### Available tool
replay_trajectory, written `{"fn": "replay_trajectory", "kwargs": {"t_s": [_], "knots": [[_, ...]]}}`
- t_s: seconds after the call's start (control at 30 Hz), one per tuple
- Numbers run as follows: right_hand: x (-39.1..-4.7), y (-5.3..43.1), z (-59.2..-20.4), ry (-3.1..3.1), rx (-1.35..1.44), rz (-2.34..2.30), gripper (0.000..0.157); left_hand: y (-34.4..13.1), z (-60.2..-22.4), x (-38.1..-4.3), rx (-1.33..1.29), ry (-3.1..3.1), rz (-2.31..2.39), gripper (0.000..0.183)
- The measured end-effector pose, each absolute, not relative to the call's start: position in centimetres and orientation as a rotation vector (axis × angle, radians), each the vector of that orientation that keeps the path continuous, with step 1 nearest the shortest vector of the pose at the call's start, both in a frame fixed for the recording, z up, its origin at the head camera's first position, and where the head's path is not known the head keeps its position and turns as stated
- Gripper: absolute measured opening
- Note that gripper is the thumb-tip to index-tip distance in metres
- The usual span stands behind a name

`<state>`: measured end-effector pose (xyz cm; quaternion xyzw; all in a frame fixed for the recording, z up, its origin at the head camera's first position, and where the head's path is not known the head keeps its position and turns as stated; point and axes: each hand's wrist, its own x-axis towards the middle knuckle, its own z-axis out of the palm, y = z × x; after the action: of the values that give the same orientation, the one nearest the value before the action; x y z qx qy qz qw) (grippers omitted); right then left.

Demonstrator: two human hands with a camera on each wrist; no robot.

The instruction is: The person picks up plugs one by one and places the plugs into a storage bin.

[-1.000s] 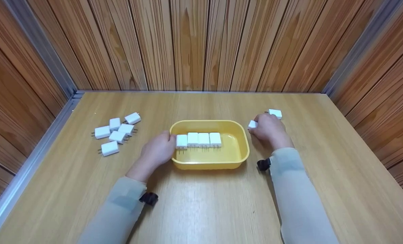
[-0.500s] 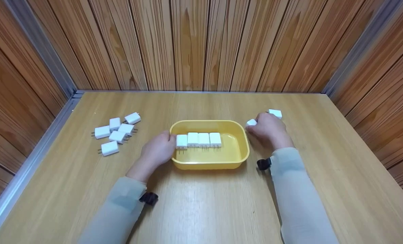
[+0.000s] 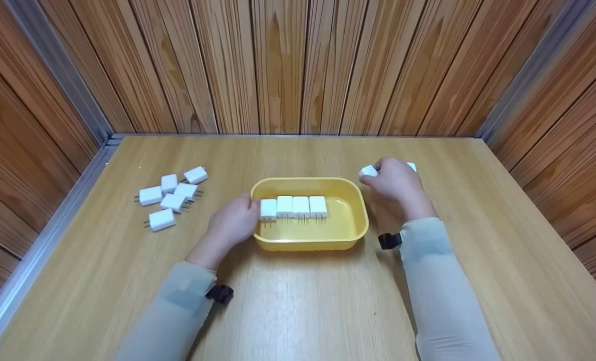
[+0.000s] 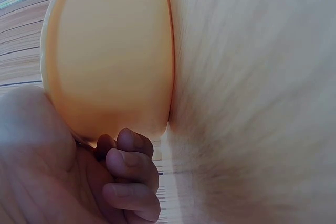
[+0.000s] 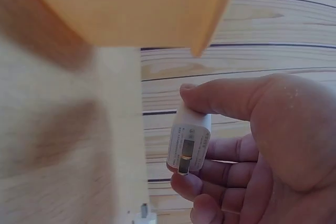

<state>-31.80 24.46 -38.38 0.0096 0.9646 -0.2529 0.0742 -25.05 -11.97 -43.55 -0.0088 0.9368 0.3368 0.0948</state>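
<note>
A yellow plastic tub (image 3: 310,245) stands mid-table, with several white USB charger plugs (image 3: 301,206) in a row inside it, prongs toward me. My left hand (image 3: 232,220) grips the tub's left end. In the left wrist view its fingers (image 4: 131,163) are curled by the tub wall. Between thumb and fingers, my right hand (image 3: 400,183) pinches another white charger (image 3: 368,171), just beyond the tub's right back corner. The right wrist view shows this charger's (image 5: 181,135) printed end and metal prongs, off the table. Behind the right hand, one more charger (image 3: 411,166) is mostly hidden.
A loose group of several white chargers (image 3: 173,202) lies on the table left of the tub. Wooden plank walls (image 3: 282,70) rise behind the table (image 3: 298,306) and at both sides.
My right hand has lifted its charger off the table and carried it slightly back and left, tilting it. The left hand and tub stay in place.
</note>
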Motion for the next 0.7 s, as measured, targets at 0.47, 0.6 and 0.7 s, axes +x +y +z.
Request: {"fn": "replay_trajectory", "kwargs": {"t_s": [0.47, 0.6, 0.7], "knots": [[-30.0, 22.6, -36.0, 2.964, -0.062, -0.804, 0.062, -12.1, -43.5, -25.2, -0.051, 2.734, 1.017, 0.054], [-29.5, 22.1, -35.4, 2.962, -0.084, -0.806, 0.06, -12.1, -43.5, -25.2, -0.04, 2.751, 1.007, 0.053], [-29.1, 21.7, -35.0, 2.949, -0.084, -0.81, 0.059, -12.1, -43.5, -25.1, -0.031, 2.759, 1.006, 0.053]]}}
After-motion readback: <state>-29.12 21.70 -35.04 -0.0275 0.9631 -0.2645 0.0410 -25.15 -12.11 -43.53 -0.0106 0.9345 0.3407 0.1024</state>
